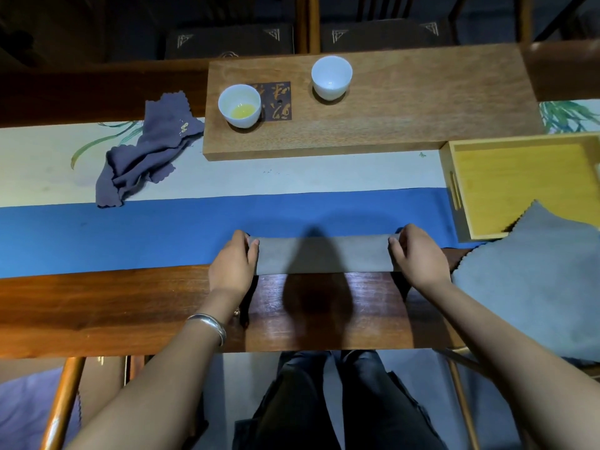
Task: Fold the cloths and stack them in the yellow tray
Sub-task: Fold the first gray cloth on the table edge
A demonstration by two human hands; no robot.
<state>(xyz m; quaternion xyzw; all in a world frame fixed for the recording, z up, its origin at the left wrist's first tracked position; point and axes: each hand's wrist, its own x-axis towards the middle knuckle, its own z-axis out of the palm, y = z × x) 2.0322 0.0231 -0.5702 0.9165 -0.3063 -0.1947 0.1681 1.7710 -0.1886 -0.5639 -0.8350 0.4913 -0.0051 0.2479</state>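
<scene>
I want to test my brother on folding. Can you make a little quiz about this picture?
1. True or false: the yellow tray already holds a folded cloth.
2. Which white cup has yellow liquid in it: A, the left cup, or B, the right cup?
3. What do the left hand and right hand hold between them?

Key:
1. False; a grey cloth only overlaps its near corner.
2. A.
3. A folded grey strip of cloth, one end in each hand.

Dim room, light from above; a dark head shadow falls on the table; the edges are curved.
</scene>
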